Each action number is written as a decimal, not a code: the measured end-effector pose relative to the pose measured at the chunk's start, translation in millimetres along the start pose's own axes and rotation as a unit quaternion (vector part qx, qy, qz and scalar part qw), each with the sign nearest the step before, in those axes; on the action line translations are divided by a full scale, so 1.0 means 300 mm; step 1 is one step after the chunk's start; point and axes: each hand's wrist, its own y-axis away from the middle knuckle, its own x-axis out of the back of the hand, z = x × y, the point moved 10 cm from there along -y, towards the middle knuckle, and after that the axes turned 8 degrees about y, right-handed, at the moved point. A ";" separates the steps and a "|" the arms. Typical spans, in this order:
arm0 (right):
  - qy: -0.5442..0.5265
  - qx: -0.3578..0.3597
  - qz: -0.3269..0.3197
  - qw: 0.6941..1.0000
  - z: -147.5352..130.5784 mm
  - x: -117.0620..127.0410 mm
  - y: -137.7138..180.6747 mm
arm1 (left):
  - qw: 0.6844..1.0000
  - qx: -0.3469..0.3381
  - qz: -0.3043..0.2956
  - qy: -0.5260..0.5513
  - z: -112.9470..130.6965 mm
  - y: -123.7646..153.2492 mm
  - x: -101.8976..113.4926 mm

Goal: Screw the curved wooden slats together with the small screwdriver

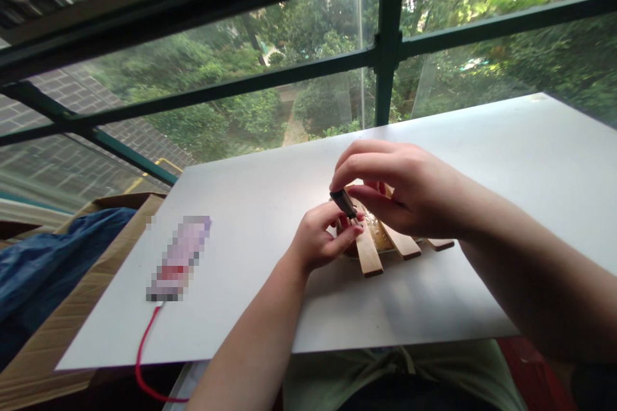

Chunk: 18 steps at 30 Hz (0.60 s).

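Observation:
In my right hand point(400, 183) is a short screwdriver point(344, 203) with a dark handle, pinched between thumb and fingers near its top end. It leans, its metal shank pointing down at a pale wooden slat point(370, 253). My left hand point(321, 234) is closed at the slat's left edge, thumb and forefinger on either side of the shank's tip. Whatever small piece may lie between those fingertips is hidden. A second wooden slat point(406, 246) and a third slat point(441, 244) stick out to the right, partly under my right hand. Beneath them lies a yellowish, shiny piece point(383, 237), mostly covered.
The white tabletop point(250, 225) carries a blurred-out flat object point(180, 257) at left, with a red cable point(139, 353) running off the front edge. A cardboard box point(91, 270) with blue cloth point(53, 270) stands left of the table. Green-framed windows point(385, 45) rise behind.

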 end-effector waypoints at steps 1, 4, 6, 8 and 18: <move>0.000 0.001 0.000 1.000 -0.001 0.000 0.000 | 1.000 0.001 0.006 -0.001 0.000 -0.001 0.003; -0.001 0.004 -0.002 1.000 -0.005 0.001 -0.002 | 1.000 0.004 0.018 -0.007 0.001 -0.005 0.010; -0.003 0.007 -0.001 1.000 -0.009 0.003 -0.003 | 1.000 0.001 0.020 -0.006 0.006 -0.006 0.013; -0.005 0.009 0.002 1.000 -0.011 0.005 -0.004 | 1.000 -0.006 0.023 -0.004 0.013 -0.007 0.016; -0.015 0.016 0.008 1.000 -0.017 0.009 -0.005 | 1.000 -0.001 0.001 0.007 0.011 -0.006 0.009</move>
